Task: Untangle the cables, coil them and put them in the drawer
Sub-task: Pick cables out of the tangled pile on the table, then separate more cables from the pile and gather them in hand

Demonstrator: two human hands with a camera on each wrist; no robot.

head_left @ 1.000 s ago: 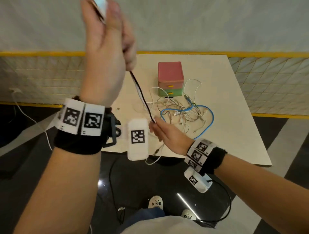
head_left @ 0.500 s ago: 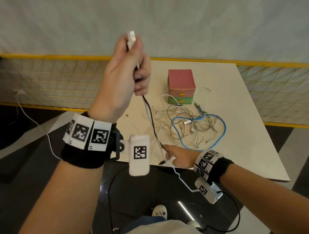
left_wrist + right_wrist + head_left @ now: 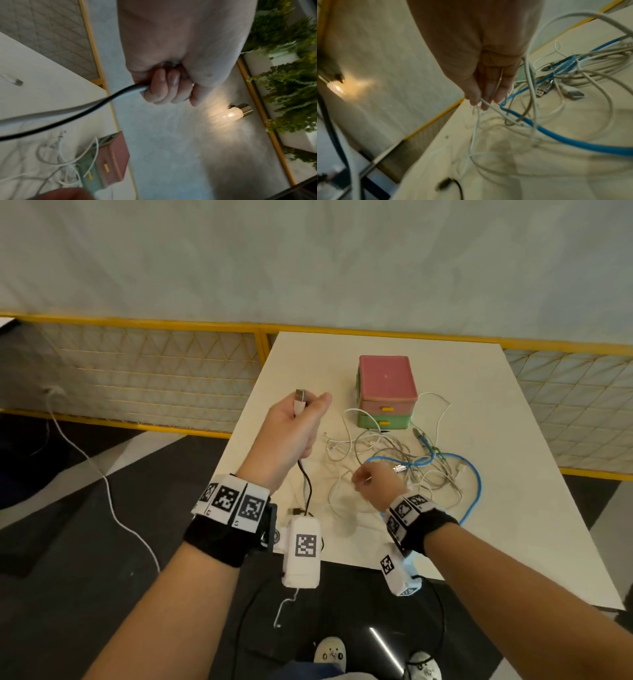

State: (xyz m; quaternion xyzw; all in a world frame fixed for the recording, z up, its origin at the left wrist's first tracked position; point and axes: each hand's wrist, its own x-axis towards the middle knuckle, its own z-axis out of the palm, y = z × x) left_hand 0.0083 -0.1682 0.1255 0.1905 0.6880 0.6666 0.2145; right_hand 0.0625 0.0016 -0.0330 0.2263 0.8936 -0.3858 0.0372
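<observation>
1. Left hand (image 3: pixel 297 429) fisted round thin black cable w/ white USB plug (image 3: pixel 300 401); cable drops to 6 o'clock, onto white desk (image 3: pixel 513 508).
2. Right hand (image 3: pixel 371 484) pinches thin white cable (image 3: pixel 475 129) in the tangle at 3 o'clock of left; it's nearer pile (image 3: pixel 411 460). Pink-green drawer box (image 3: pixel 387 392) at 12, shut.

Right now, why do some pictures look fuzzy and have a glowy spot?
Head view: sharp, evenly lit. Left wrist view: wall lamp glares; black cable in the left hand is motion-blurred. Right wrist view: white cables by the right hand smear; lamp glow at left.

The left hand (image 3: pixel 294 429) has dropped from overhead to table height; the right hand (image 3: pixel 375 484) now pinches a white cable (image 3: pixel 474 129).
</observation>
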